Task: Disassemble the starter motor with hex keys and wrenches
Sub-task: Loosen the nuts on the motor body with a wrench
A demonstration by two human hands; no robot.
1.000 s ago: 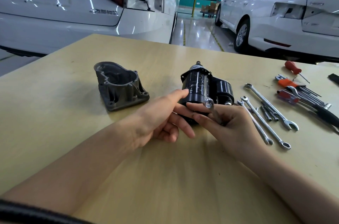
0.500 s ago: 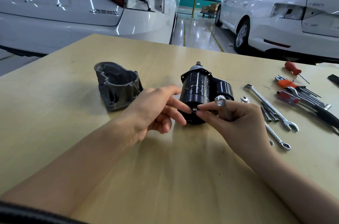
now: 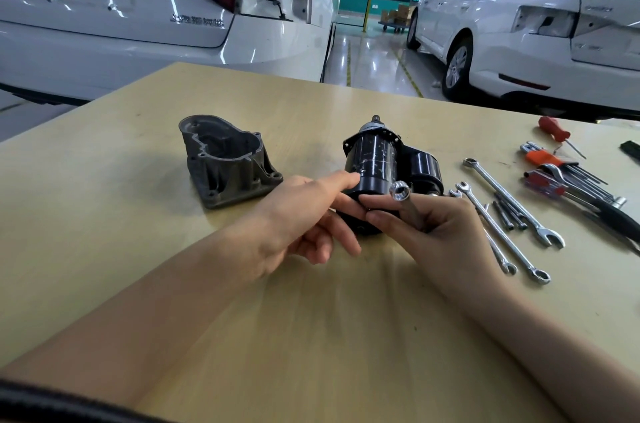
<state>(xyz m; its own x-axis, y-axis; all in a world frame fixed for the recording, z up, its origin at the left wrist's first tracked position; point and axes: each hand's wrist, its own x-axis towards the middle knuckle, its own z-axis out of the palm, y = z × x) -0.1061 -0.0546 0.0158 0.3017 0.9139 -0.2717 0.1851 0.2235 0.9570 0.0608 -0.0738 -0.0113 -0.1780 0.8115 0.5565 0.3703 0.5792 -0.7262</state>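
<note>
On the table [image 3: 138,215] — left hand [image 3: 298,218] touches starter motor [image 3: 375,166], right hand [image 3: 440,235] grips wrench [image 3: 401,192].

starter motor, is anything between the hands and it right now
Nothing visible. The left hand has straight fingers on the near end of the starter motor, and the right hand, holding a wrench, touches the same end. The grey housing sits apart to the left.
</note>
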